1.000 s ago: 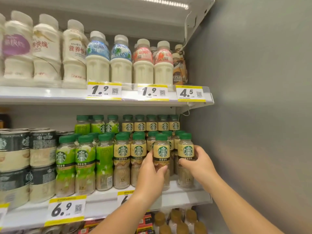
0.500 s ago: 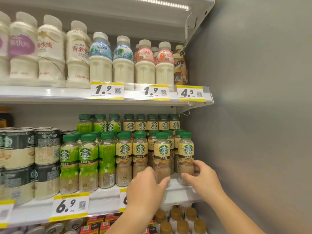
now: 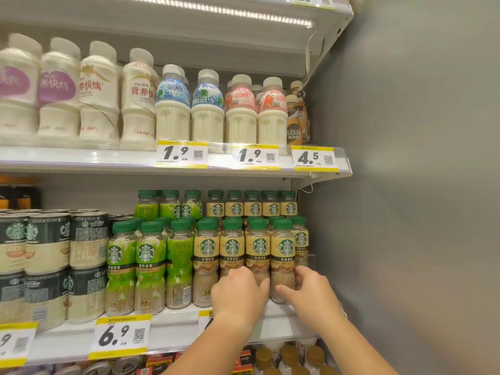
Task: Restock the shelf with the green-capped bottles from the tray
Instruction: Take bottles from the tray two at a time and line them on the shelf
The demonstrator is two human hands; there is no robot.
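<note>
Green-capped coffee bottles fill the right end of the middle shelf [image 3: 176,327] in rows, with a second tier stacked behind. My left hand [image 3: 239,293] wraps the base of a beige-label bottle [image 3: 258,250] in the front row, its thumb on the bottle's front. My right hand [image 3: 309,290] grips the base of the neighbouring beige-label bottle [image 3: 283,251], thumb in front and fingers round its right side. Both bottles stand upright on the shelf, level with the row. Green-label bottles [image 3: 148,266] stand to the left. No tray is in view.
Dark stacked cans [image 3: 48,266] take up the shelf's left part. White milk-drink bottles [image 3: 173,109] line the upper shelf. A grey side wall [image 3: 405,212] closes the right. Brown-capped bottles [image 3: 286,358] sit on the shelf below. A 6.9 price tag [image 3: 121,336] hangs on the rail.
Both hands have slid from the bottles' labels down to their bases. The two beige-label bottles went down and back and now stand in line with the front row.
</note>
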